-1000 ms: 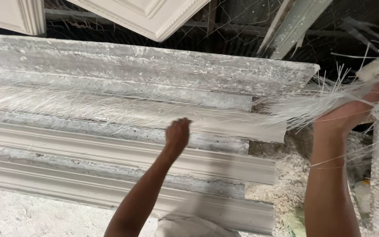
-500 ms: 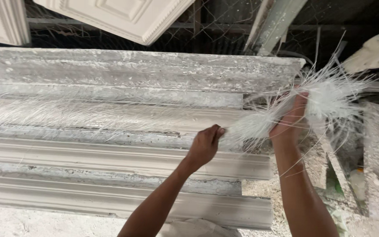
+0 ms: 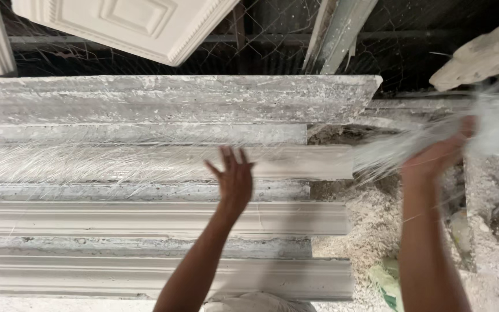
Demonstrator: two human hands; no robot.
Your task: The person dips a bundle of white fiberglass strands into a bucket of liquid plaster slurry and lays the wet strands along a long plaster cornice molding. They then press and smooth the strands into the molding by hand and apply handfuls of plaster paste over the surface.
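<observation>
Long white plaster moulding strips (image 3: 145, 216) lie side by side on a bench. One middle strip is covered with a layer of pale glass fibre strands (image 3: 116, 164). My left hand (image 3: 233, 179) hovers open above that strip, fingers spread, holding nothing. My right hand (image 3: 437, 156) is off the right end of the strips, closed on a loose bundle of white fibre (image 3: 492, 130) that trails back toward the strip; the bundle is blurred by motion.
A white panelled plaster slab (image 3: 128, 26) leans at the top, with wire mesh (image 3: 272, 52) behind it. A rough plaster block (image 3: 483, 55) sits at top right. Plaster crumbs (image 3: 371, 231) cover the floor right of the strips.
My left hand has let go of the fibre and opened above the strip. My right hand has swung to the right, pulling the fibre bundle away from the strip end.
</observation>
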